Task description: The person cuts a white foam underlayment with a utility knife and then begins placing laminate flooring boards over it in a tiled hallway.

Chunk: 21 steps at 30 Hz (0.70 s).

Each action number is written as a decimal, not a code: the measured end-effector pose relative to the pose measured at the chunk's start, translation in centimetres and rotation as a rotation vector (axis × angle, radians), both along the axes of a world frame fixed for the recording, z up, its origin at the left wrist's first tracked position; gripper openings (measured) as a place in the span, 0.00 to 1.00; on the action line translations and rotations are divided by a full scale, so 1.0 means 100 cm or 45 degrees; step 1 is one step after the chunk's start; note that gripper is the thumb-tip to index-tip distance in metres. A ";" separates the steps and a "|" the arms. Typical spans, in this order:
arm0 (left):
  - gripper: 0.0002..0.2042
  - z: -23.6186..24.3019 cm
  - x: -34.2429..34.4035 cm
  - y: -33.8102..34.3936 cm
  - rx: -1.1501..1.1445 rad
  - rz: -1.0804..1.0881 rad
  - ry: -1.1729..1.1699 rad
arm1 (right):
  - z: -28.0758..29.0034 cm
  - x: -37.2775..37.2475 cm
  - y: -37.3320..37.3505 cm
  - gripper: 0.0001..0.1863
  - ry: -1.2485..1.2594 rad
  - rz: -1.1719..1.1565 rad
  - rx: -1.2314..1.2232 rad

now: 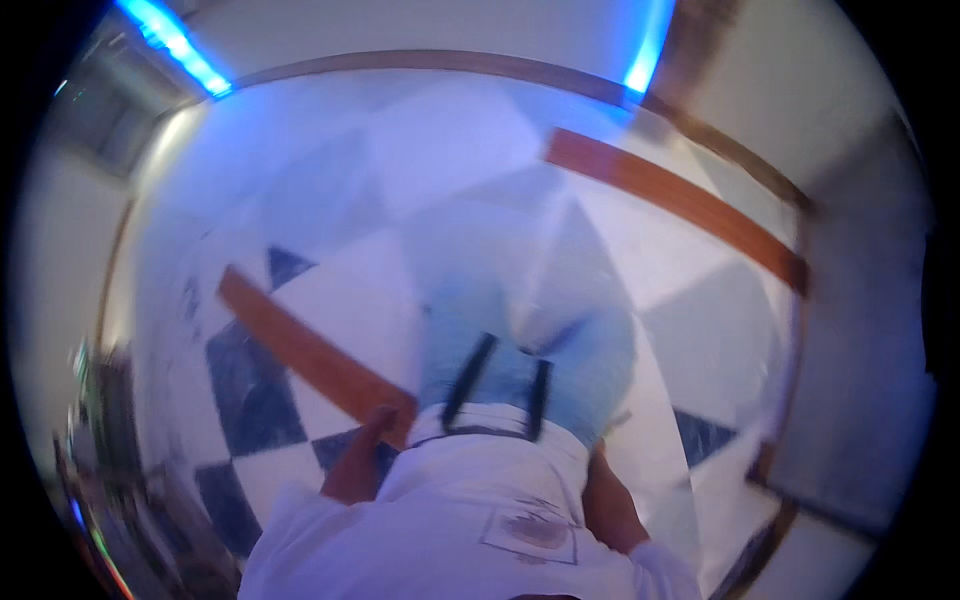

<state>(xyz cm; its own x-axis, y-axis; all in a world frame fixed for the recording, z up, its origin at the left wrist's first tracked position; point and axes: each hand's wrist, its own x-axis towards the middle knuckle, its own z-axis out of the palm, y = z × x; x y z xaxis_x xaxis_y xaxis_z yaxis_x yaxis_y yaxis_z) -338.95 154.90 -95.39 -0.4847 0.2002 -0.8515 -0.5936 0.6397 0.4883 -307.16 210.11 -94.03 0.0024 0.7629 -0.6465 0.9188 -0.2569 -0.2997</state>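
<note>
My left hand (378,432) is at the near end of a reddish-brown wooden plank (305,345), which runs diagonally up to the left; blur hides whether its fingers grip the plank. My right hand (600,465) is down beside my body on the right, its fingers mostly hidden behind my leg and shirt. My lap and legs in light blue trousers (520,280) fill the middle, below them my white shirt. A second wooden plank (675,205) lies at the upper right on the checkered floor.
A checkered floor (265,470) in white, grey and dark tiles surrounds me. Pale walls (430,25) with brown skirting border it, with blue light strips (178,45) at the top. A grey panel (850,350) stands at the right. Blurred dark objects (105,490) crowd the lower left.
</note>
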 end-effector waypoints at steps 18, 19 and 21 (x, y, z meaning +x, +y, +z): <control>0.13 -0.031 0.133 0.072 -0.010 1.395 -0.135 | 0.067 0.002 0.103 0.12 0.629 -0.314 -0.256; 0.15 -0.027 0.179 0.056 0.046 1.633 -0.123 | 0.070 -0.009 0.100 0.12 0.627 -0.223 -0.309; 0.19 -0.030 0.147 0.092 0.195 1.737 -0.128 | 0.078 0.003 0.117 0.12 0.675 -0.315 -0.266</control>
